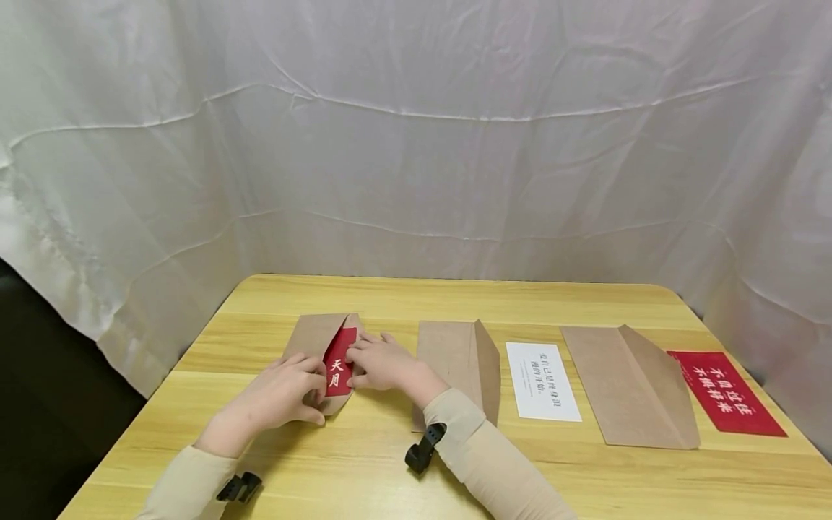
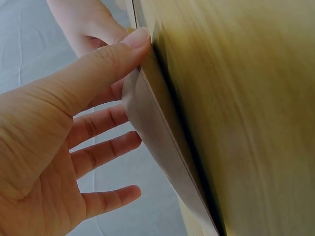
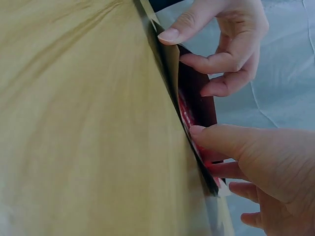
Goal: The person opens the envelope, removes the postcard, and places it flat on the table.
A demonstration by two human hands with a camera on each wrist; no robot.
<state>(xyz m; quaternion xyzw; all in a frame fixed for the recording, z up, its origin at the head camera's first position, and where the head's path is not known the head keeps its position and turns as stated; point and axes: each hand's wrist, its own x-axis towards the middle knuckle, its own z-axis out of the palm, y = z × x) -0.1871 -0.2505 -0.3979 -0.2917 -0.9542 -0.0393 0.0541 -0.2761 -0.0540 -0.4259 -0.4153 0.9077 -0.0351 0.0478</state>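
At the table's left lies a brown paper envelope (image 1: 312, 334), its mouth spread toward the right. A red card (image 1: 338, 365) with white characters sits partly inside it. My left hand (image 1: 284, 388) pinches the envelope's near edge; in the left wrist view its thumb lies on one side of the paper (image 2: 147, 105) and the fingers on the other. My right hand (image 1: 383, 362) holds the card's right edge at the envelope's mouth. In the right wrist view, the right thumb presses on the red card (image 3: 189, 115), fingers behind.
A second brown envelope (image 1: 448, 357) lies just beyond my right wrist, partly covered by it. Farther right are a white card (image 1: 542, 383) with dark characters, a third envelope (image 1: 617, 390) and another red card (image 1: 731, 393). A pale curtain (image 1: 455, 166) hangs behind the wooden table (image 1: 351, 469).
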